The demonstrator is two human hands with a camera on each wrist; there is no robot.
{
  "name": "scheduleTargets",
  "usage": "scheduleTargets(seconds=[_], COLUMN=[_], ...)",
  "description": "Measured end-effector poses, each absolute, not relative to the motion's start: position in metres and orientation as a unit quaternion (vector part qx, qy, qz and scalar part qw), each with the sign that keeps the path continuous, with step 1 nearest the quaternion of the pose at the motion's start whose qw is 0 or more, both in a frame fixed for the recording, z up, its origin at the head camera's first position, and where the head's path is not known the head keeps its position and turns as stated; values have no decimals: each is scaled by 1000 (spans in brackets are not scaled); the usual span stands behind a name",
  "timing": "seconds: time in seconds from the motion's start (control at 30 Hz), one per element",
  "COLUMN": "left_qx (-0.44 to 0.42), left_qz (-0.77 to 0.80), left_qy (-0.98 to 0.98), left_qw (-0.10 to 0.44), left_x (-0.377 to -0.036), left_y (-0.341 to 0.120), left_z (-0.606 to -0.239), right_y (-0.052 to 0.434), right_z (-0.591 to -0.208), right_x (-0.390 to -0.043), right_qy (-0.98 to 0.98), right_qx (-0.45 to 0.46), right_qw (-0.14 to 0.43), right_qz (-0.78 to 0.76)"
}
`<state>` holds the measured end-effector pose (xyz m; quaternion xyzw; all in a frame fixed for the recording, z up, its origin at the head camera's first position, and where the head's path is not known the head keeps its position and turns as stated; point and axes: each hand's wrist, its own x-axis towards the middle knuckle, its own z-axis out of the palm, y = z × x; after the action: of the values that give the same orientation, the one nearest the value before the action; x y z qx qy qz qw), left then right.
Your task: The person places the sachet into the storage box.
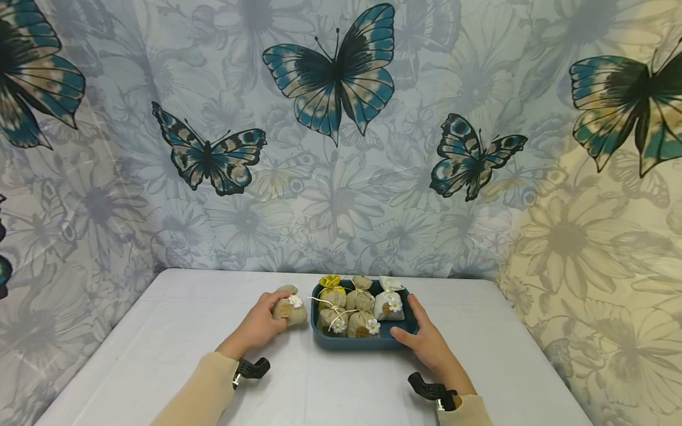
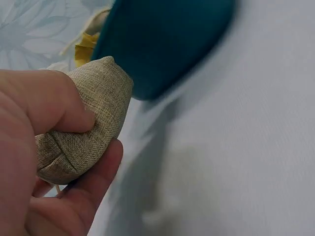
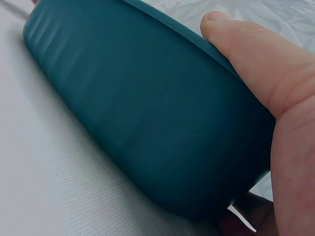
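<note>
My left hand grips a beige burlap sachet with a white flower on it, left of the blue tray. In the left wrist view the thumb presses one face of the sachet and fingers lie beneath it. Around the right end of the tray my right hand holds on, its thumb over the rim in the right wrist view. Several tied sachets stand inside, among them a white sachet at the right and a yellow-topped one at the back left.
A white cloth covers the table under the tray. Behind it hangs a butterfly-patterned curtain, which also runs along both sides. Black wrist straps sit on both wrists.
</note>
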<state>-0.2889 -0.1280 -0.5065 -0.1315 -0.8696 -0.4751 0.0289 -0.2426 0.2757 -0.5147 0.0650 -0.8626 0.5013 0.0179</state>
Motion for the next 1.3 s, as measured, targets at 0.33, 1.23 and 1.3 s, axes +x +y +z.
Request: scheduleTargets(seconds=[0.33,1.23,1.3], left_qx=[-113,-206,-207], left_qz=[-657,-686,-675], left_qy=[-744,-695,-706], left_qw=[-51,-65,-56], left_x=[-282,-274,-275], left_y=[-127,-86,-80], left_z=[-485,-446,-445], right_y=[278,277,276], right_z=[-517,-516,-516], right_x=[-243,-244,-244], right_qy=[-865,-866,-867], right_qx=[60,50,50], right_qw=[15,0,-1], right_qz=[498,498,496])
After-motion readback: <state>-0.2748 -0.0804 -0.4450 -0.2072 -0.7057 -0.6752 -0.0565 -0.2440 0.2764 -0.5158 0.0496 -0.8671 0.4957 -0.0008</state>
